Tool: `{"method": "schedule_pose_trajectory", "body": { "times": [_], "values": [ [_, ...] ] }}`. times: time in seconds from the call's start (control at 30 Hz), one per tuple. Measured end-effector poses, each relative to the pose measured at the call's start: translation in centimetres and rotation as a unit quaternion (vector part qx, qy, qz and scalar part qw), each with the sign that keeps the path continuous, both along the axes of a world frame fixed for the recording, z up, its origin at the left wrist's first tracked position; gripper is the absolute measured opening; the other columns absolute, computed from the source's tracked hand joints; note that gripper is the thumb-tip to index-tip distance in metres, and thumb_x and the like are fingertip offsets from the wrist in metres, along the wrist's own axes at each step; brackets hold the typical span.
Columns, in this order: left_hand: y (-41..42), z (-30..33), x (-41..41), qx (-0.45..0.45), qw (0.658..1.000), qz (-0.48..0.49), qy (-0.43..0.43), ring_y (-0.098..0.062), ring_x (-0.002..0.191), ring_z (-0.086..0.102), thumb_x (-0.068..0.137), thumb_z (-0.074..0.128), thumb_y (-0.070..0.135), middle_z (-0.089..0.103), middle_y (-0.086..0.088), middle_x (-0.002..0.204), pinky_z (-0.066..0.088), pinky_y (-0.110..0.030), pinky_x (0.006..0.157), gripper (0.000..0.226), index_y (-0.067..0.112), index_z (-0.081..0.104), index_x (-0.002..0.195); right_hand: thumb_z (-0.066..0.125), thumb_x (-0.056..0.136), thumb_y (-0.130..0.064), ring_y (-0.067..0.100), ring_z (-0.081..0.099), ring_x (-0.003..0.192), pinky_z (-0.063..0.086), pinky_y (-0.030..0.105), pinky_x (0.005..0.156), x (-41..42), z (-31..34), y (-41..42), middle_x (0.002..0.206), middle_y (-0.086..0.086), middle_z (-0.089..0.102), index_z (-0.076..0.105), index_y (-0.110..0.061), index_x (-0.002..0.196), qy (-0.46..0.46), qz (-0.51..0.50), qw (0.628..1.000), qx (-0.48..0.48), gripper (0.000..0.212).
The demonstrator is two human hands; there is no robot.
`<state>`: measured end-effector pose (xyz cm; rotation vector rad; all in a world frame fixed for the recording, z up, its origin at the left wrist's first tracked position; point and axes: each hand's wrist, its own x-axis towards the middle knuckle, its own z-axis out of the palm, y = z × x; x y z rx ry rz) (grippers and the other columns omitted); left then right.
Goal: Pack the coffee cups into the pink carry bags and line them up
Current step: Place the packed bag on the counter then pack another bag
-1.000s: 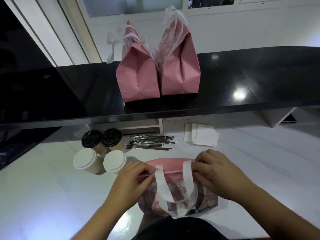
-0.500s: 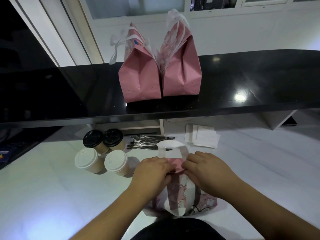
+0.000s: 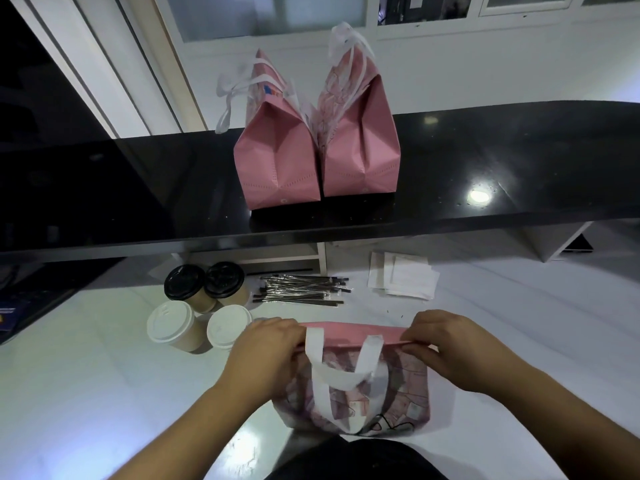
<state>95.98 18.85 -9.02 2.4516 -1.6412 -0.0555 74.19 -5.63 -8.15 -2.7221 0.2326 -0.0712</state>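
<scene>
We see left hand (image 3: pixel 263 355) and right hand (image 3: pixel 450 351) fingers pinching the pink bag's (image 3: pixel 360 396) top edge; four cups (image 3: pixel 173 325) lie beyond the left fingers.

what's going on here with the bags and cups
A person is packing coffee cups into pink carry bags. Both hands, left hand and right hand, grip the top edge of a flat pink bag on the white counter, pulling it open. Four lidded cups wait just to its left, none in this bag yet. Two bags already stand side by side on the black shelf.
</scene>
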Motion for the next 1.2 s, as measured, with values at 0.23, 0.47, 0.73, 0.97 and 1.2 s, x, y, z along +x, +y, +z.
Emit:
{"method": "schedule_pose_trajectory", "body": {
  "times": [0.23,0.47,0.73,0.97,1.2],
  "values": [
    [3.0,-0.1,2.6,-0.054,0.995,0.036,0.075,-0.013,0.078,0.067,0.081,0.088,0.028,0.075,0.018,0.084,0.043,-0.021,0.067,0.016,0.036,0.084,0.094,0.065,0.099,-0.032,0.003,0.061,0.083,0.049,0.011,0.072,-0.6,0.1,-0.9,0.095,-0.016,0.070,0.078,-0.030,0.111,0.014,-0.001,1.000,0.003,0.018],
    [3.0,-0.9,1.8,-0.068,0.986,0.090,0.121,0.009,0.083,0.050,0.088,0.083,0.026,0.076,0.021,0.095,0.035,-0.005,0.074,0.018,0.037,0.083,0.102,0.052,0.100,-0.045,0.006,0.062,0.094,0.054,0.024,0.080,0.3,0.9,0.4,0.106,-0.016,0.068,0.065,-0.036,0.123,0.064,-0.049,0.996,-0.029,0.028],
    [3.3,-0.8,0.9,-0.108,0.976,0.123,0.146,0.002,0.104,0.053,0.095,0.071,0.038,0.067,0.027,0.107,0.043,-0.022,0.092,0.015,0.038,0.076,0.109,0.057,0.088,-0.036,0.016,0.057,0.109,0.047,0.031,0.095,2.6,1.0,4.4,0.123,-0.011,0.063,0.057,-0.036,0.135,0.060,-0.006,0.987,-0.151,0.047],
    [3.5,0.5,0.2,-0.157,0.960,0.140,0.184,0.002,0.114,0.054,0.096,0.068,0.036,0.058,0.028,0.116,0.041,-0.017,0.094,0.016,0.040,0.071,0.111,0.056,0.094,-0.027,0.010,0.059,0.094,0.049,0.020,0.076,1.3,2.0,4.4,0.102,-0.013,0.068,0.071,-0.036,0.119,0.062,-0.020,0.992,-0.112,0.030],
    [0.0,2.3,-1.7,-0.193,0.953,0.094,0.213,0.013,0.114,0.051,0.099,0.066,0.038,0.043,0.043,0.122,0.045,-0.010,0.085,0.024,0.052,0.057,0.116,0.058,0.089,-0.025,0.009,0.061,0.071,0.057,0.027,0.065,-1.3,6.3,3.6,0.083,-0.013,0.066,0.078,-0.028,0.093,0.042,-0.154,0.984,-0.080,0.021]
  ]
}}
